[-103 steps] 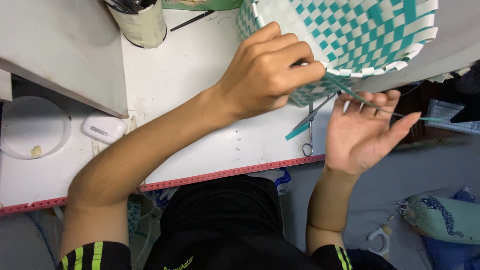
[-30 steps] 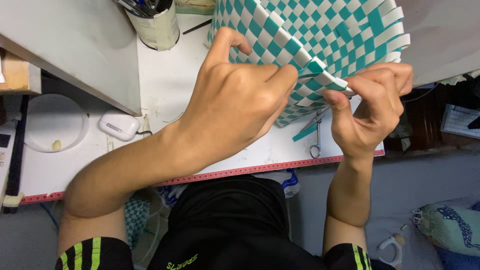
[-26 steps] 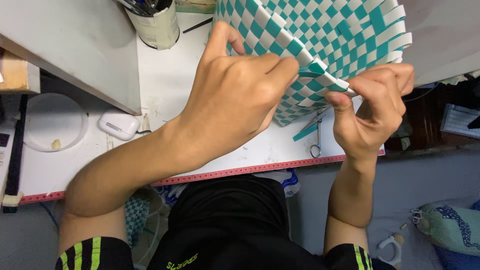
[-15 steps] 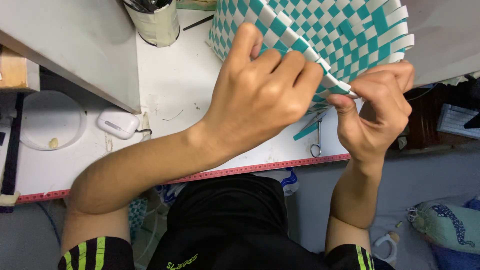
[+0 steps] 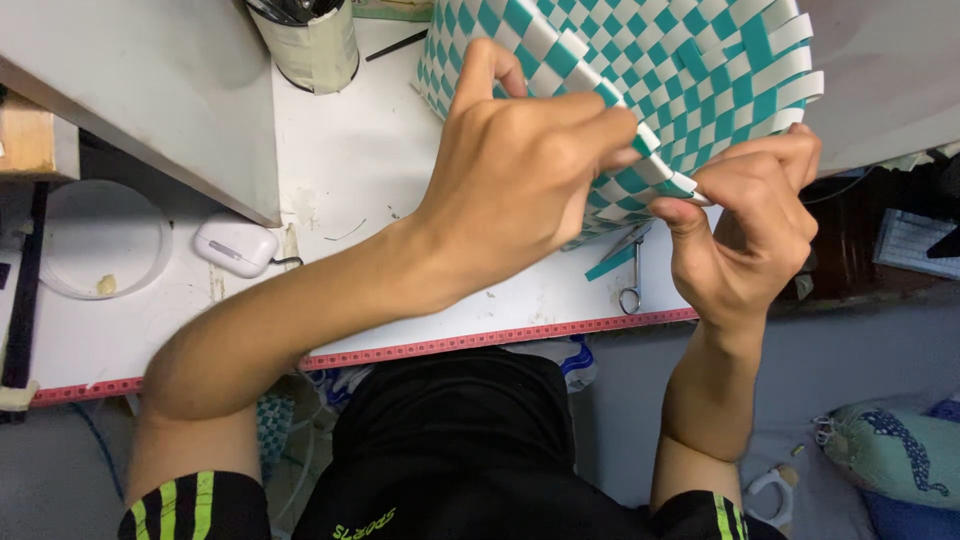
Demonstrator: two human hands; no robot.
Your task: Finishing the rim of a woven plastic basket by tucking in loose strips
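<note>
A woven basket (image 5: 690, 70) of teal and white strips lies on its side on the white table, its rim toward me. My left hand (image 5: 520, 170) grips the rim, with the fingers curled over the edge. My right hand (image 5: 745, 215) pinches a white strip end (image 5: 680, 185) at the rim between thumb and fingers. The two hands nearly touch at that spot.
Small scissors (image 5: 632, 270) and a loose teal strip (image 5: 610, 262) lie under the basket near the table's red-marked front edge (image 5: 450, 348). A tin of tools (image 5: 310, 40) stands at the back, and a white earbud case (image 5: 233, 245) lies left. A grey board (image 5: 140, 90) covers the left side.
The basket has shifted slightly and my hands moved closer together at the rim. Earlier my right hand was open below the basket; now it pinches a strip end.
</note>
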